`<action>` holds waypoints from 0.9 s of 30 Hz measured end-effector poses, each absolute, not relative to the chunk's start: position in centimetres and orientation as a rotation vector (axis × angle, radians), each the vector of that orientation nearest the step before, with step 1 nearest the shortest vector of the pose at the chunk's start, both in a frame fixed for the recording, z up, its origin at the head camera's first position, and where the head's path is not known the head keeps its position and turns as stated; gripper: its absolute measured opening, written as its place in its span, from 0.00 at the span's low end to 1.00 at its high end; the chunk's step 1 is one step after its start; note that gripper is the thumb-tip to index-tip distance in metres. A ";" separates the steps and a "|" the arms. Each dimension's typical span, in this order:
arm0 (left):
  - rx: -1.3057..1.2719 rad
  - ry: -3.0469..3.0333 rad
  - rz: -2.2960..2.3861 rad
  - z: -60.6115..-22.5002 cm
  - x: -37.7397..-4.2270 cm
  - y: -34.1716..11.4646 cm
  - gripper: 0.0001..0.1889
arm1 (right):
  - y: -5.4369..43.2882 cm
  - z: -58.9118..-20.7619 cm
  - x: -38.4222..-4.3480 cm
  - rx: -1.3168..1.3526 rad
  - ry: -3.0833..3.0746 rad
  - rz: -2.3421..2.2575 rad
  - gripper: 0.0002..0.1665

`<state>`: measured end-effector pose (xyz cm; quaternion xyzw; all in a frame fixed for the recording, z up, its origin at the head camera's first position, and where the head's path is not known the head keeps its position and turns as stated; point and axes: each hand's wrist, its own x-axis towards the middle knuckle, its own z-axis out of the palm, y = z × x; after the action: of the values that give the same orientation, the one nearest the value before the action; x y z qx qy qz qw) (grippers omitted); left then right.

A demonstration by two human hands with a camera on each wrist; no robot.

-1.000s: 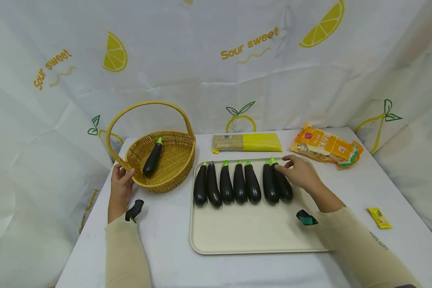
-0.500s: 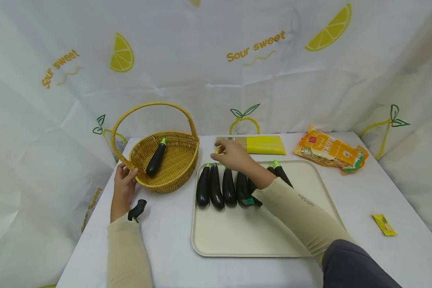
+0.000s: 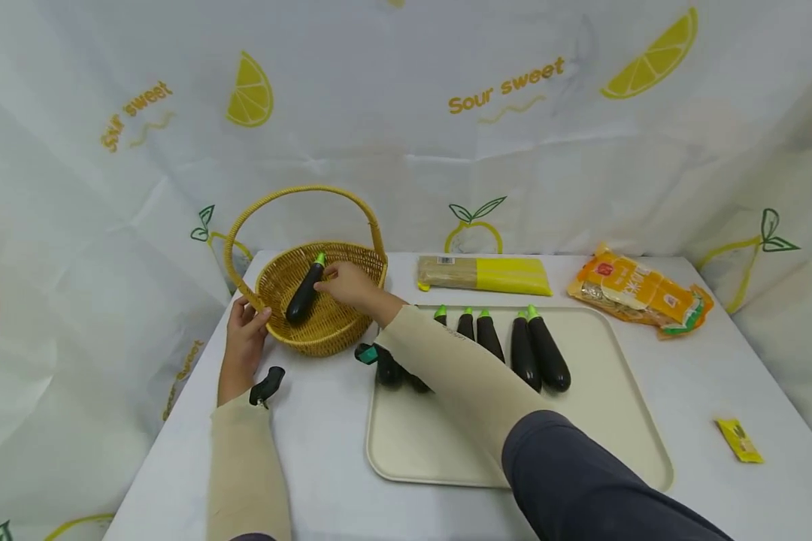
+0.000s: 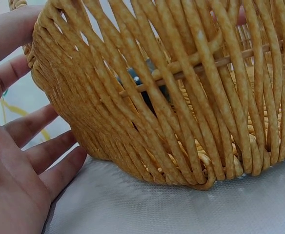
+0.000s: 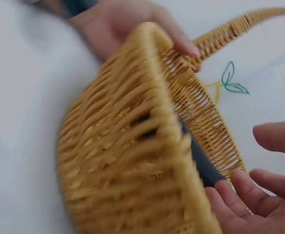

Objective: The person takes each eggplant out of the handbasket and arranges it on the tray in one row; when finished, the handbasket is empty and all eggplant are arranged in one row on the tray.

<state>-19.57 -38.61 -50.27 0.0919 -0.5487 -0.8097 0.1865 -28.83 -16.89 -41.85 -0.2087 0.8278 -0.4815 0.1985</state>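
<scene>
A dark eggplant [image 3: 301, 297] with a green stem lies in the wicker basket [image 3: 325, 342]. My left hand [image 3: 245, 338] holds the basket's left rim near the handle's foot, thumb over the edge; in the left wrist view its fingers [image 4: 30, 129] spread along the woven outer wall. Reaching over the right rim, my right hand [image 3: 353, 287] has its fingers close beside that eggplant's upper part. The right wrist view shows this hand's thumb [image 5: 279, 136] well apart from its loosely bent fingers. Several more eggplants [image 3: 548, 353] lie in a row on the beige tray [image 3: 419, 451], some hidden under the right sleeve.
Behind the tray lies a flat yellow-and-clear pack of noodles [image 3: 483, 275]. An orange food bag [image 3: 639, 289] sits at the back right, and a small yellow packet [image 3: 740, 440] is right of the tray. A printed white curtain [image 3: 379, 98] closes off the back.
My right hand has left the rightmost eggplant on the tray and crossed leftward into the basket. The left hand keeps its hold on the rim. The head view has shifted slightly.
</scene>
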 end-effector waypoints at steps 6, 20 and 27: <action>0.285 -1.578 -2.283 -50.5 -19.6 -38.8 0.18 | -20.2 -43.6 -29.9 -0.269 2.187 -1.466 0.36; 0.245 -1.561 -2.272 -50.5 -19.8 -38.9 0.18 | -23.6 -44.7 -30.7 -0.118 2.214 -1.463 0.20; 0.264 -1.551 -2.260 -50.2 -19.8 -38.7 0.17 | -24.0 -44.7 -31.1 -0.164 2.320 -1.363 0.26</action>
<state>-19.81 -38.70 -50.18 0.0940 -0.5528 -0.8053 0.1926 -31.09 -24.03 -44.68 -0.0595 0.8393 -0.4931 0.2212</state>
